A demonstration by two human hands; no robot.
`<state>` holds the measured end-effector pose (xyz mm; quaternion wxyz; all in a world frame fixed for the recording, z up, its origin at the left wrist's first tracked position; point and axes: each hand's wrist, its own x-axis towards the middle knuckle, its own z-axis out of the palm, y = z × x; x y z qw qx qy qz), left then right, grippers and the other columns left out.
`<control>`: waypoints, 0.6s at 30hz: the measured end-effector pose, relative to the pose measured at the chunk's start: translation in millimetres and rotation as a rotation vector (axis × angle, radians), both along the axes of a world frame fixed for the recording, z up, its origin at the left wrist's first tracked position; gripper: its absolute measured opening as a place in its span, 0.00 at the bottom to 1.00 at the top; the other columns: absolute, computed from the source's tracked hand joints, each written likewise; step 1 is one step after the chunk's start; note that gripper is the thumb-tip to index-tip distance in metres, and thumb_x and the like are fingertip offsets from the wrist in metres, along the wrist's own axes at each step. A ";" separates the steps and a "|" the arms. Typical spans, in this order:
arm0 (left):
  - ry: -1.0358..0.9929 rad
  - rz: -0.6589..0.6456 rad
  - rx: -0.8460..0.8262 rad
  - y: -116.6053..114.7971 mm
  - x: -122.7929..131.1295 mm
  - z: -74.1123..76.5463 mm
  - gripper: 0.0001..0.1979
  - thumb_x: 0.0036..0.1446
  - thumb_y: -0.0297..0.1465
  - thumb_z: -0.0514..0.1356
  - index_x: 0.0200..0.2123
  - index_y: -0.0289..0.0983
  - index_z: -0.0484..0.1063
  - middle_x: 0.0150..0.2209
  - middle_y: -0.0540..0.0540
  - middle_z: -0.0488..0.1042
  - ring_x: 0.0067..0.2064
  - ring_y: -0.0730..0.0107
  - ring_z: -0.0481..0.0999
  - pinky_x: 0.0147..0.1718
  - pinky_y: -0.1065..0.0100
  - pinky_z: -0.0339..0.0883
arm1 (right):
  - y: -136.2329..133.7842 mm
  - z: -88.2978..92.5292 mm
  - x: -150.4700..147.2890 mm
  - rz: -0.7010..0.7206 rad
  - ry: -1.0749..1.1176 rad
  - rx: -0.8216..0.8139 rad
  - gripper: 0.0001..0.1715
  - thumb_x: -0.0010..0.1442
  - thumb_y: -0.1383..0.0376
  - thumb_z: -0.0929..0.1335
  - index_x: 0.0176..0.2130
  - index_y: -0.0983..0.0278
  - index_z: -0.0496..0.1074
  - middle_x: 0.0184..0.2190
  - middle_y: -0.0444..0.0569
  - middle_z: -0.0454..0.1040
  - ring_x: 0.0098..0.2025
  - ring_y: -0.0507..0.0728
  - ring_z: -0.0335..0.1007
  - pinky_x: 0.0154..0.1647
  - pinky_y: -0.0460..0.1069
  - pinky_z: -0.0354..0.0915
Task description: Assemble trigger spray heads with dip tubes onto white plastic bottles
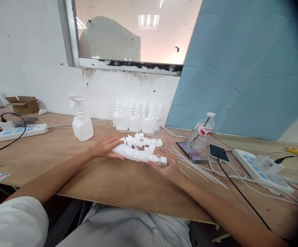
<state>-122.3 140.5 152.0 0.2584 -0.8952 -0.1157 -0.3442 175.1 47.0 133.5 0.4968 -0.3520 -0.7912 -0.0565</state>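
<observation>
A row of white spray-trigger heads lies on the wooden table, lined up end to end. My left hand rests at the row's left end, fingers stretched along it. My right hand cups the right end from below, fingers curled around the last head. More loose white trigger heads are heaped just behind the row. A bundle of thin white dip tubes lies to the right of my right hand.
A white spray bottle with its trigger on stands at left; several capless white bottles line the wall. A water bottle, two phones, power strips, cables and a cardboard box are around.
</observation>
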 end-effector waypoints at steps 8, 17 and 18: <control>0.072 0.061 -0.183 -1.7 -5.3 9.5 0.28 0.54 0.54 0.58 0.43 0.34 0.70 0.33 0.41 0.75 0.34 0.64 0.75 0.33 0.68 0.65 | 1.7 -7.6 -4.0 0.015 0.108 -0.053 0.13 0.55 0.55 0.72 0.33 0.62 0.71 0.29 0.48 0.74 0.30 0.57 0.71 0.33 0.51 0.69; 0.245 0.279 -1.106 -11.3 -15.7 37.2 0.24 0.51 0.52 0.61 0.46 0.45 0.76 0.40 0.48 0.77 0.42 0.61 0.75 0.38 0.71 0.63 | 10.8 -11.9 9.5 0.218 -0.168 0.011 0.20 0.59 0.63 0.70 0.51 0.58 0.71 0.43 0.52 0.76 0.42 0.59 0.73 0.40 0.53 0.70; 0.248 0.280 -1.248 -11.2 -16.2 37.1 0.23 0.50 0.52 0.61 0.43 0.44 0.77 0.39 0.48 0.78 0.40 0.61 0.75 0.36 0.71 0.64 | 12.2 -13.0 9.4 0.231 -0.197 0.035 0.21 0.59 0.64 0.69 0.52 0.58 0.70 0.43 0.52 0.75 0.42 0.59 0.72 0.39 0.53 0.70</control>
